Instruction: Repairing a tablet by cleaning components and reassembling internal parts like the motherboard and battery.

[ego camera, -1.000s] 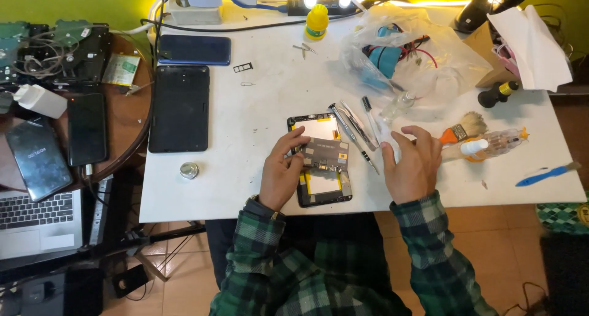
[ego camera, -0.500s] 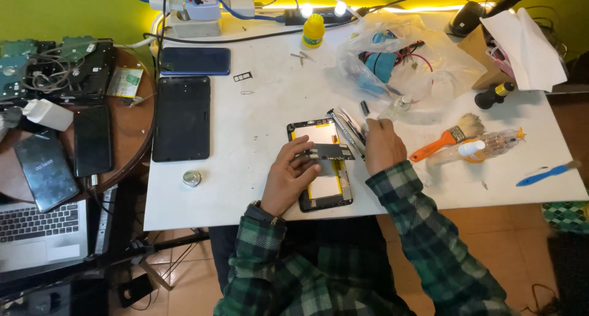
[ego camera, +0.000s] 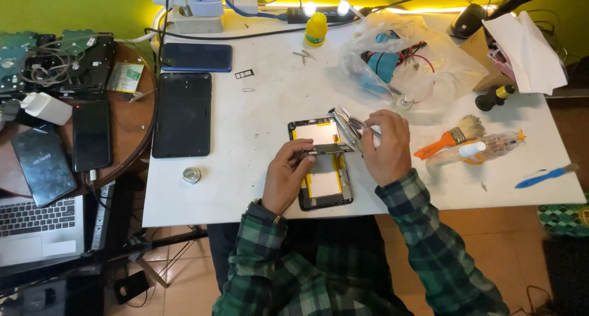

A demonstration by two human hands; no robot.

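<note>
Hands meet over an opened tablet (ego camera: 323,186) lying on the white table (ego camera: 257,138) just in front of the person. The left hand (ego camera: 287,176) pinches a thin dark circuit board (ego camera: 327,148), holding it lifted across the tablet's upper half. The right hand (ego camera: 383,145), just to the right of that board, rests curled on a bundle of metal tweezers (ego camera: 345,126); whether its fingers actually grip them cannot be told. Further right of the right hand lie an orange-handled brush (ego camera: 451,137) and a clear squeeze bottle (ego camera: 485,149). Well left of the left hand lies a black tablet (ego camera: 183,113), face down.
</note>
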